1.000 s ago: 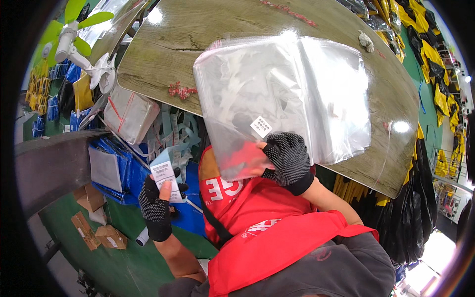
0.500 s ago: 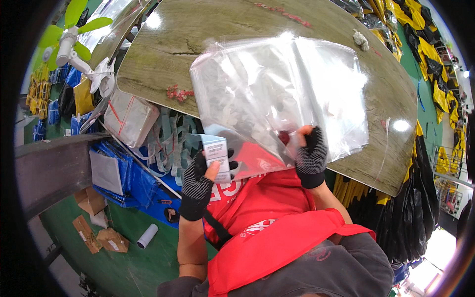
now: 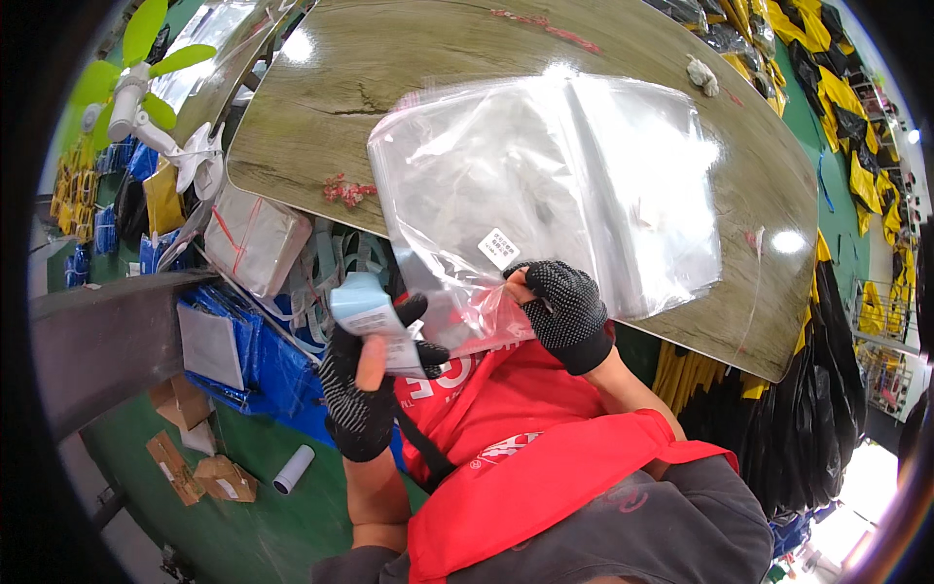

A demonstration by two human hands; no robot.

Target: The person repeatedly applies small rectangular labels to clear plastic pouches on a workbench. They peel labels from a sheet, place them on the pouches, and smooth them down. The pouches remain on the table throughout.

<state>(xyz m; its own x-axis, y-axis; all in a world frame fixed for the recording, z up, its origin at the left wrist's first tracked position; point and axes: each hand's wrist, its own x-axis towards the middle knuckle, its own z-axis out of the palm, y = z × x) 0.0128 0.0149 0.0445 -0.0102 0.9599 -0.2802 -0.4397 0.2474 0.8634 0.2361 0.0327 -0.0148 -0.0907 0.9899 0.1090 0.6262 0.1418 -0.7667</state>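
Observation:
A stack of clear plastic bags (image 3: 486,165) lies on the table, its near edge hanging over toward my red apron. On the top bag, right by my right fingertips, is a small white label (image 3: 499,249); whether it is stuck down I cannot tell. My right hand (image 3: 559,304), in a black dotted glove with bare fingertips, is closed at the bag's near part, fingers curled and pinched. To the left, my left hand (image 3: 368,375) grips a curled strip of labels (image 3: 375,316) with pale blue backing, thumb on top. Its gloved fingers pass behind the strip, beside the bag's corner.
The wood-grain table (image 3: 321,117) carries red scraps (image 3: 347,190) and a crumpled white wad (image 3: 702,76). A green fan (image 3: 131,92) stands at the far left. Below it are a bundle of clear bags (image 3: 255,238) and blue packages (image 3: 224,341). Black and yellow goods (image 3: 793,409) hang right.
My left hand has moved left and slightly down with the label strip, which now curls over. My right hand has shifted left across the bag. A white label now shows at its fingertips.

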